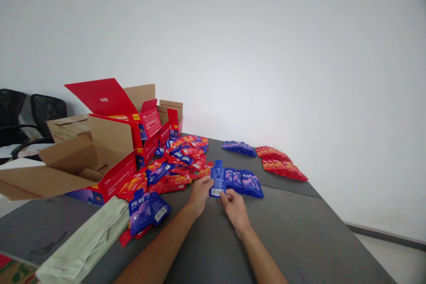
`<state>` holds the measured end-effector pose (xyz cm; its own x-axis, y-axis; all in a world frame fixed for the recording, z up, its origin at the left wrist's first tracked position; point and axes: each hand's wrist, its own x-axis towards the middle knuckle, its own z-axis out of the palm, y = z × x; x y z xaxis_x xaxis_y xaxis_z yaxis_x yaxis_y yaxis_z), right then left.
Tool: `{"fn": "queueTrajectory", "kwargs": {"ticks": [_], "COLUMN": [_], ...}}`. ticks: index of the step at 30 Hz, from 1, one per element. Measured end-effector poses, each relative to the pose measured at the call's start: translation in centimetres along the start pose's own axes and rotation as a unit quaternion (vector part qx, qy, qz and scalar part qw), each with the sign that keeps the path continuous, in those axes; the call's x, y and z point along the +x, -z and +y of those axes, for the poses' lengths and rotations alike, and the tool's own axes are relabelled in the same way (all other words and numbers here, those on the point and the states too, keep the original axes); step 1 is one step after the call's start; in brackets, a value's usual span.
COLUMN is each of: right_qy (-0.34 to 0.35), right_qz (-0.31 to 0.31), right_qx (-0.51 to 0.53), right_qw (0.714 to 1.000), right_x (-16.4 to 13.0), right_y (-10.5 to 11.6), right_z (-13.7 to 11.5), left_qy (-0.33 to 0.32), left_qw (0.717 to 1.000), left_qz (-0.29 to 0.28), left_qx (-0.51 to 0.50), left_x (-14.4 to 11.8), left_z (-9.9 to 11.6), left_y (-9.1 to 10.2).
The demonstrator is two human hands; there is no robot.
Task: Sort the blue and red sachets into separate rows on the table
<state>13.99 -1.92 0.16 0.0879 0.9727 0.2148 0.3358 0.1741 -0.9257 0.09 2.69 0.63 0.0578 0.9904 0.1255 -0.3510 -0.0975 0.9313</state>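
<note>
Between my two hands a blue pouch (218, 179) with a narrow neck is held upright, its barcode side facing me. My left hand (200, 193) pinches its left edge. The fingers of my right hand (234, 207) are closed at its lower right corner. Just behind and to the right lies an overlapping row of blue pouches (246, 182), printed with purple round shapes. Left of my hands spreads a mixed heap of red and blue pouches (186, 155). Closer to me, a few blue pouches (141, 213) lie beside my left forearm.
Open red cartons (116, 177) stand along the left side, flaps sticking out. A pale green folded cloth (86, 239) lies at the front left. Farther back are another blue row (238, 147) and red pouch rows (282, 168). A white wall (266, 53) borders the dark table (299, 230).
</note>
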Motion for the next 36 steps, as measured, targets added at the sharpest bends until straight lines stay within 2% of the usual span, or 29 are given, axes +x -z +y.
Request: {"fn": "queueTrajectory", "kwargs": {"ticks": [4,7,11,16,19,25,27,32,36], "right_qy": [-0.045,-0.047,-0.047,-0.003,0.005,0.005,0.011,0.027,0.014], "right_qz": [-0.003,-0.002,-0.001,0.033,0.034,-0.064,-0.068,-0.002,-0.017], "right_qx": [0.112,0.134,0.107,0.077,0.061,0.06,0.078,0.073,0.079], "right_qw": [0.993,0.99,0.993,0.997,0.998,0.996,0.995,0.997,0.997], "right_x": [-0.4,-0.6,-0.6,-0.7,-0.8,-1.2,-1.3,-1.3,-1.3], "right_y": [0.5,0.5,0.5,1.0,1.1,0.5,0.3,0.4,0.5], "right_z": [0.2,0.3,-0.2,-1.1,-0.9,-0.9,-1.4,-1.9,-1.4], "left_qy": [0.057,0.042,0.022,0.045,0.034,-0.041,-0.041,-0.026,-0.029], "left_qw": [0.995,0.991,0.992,0.989,0.991,0.994,0.993,0.99,0.992], "left_qz": [-0.082,-0.114,-0.093,-0.101,-0.109,0.015,0.01,-0.015,-0.018], "left_qx": [0.021,0.057,0.08,0.099,0.074,0.103,0.114,0.134,0.121], "left_x": [-0.7,-0.8,-0.7,-1.4,-1.5,-0.8,-0.9,-1.7,-1.7], "left_z": [-0.2,-0.4,-0.5,0.6,1.2,1.5,1.5,2.0,2.4], "left_y": [-0.2,-0.1,-0.2,-0.7,-0.8,0.1,0.3,-0.3,-0.5]}}
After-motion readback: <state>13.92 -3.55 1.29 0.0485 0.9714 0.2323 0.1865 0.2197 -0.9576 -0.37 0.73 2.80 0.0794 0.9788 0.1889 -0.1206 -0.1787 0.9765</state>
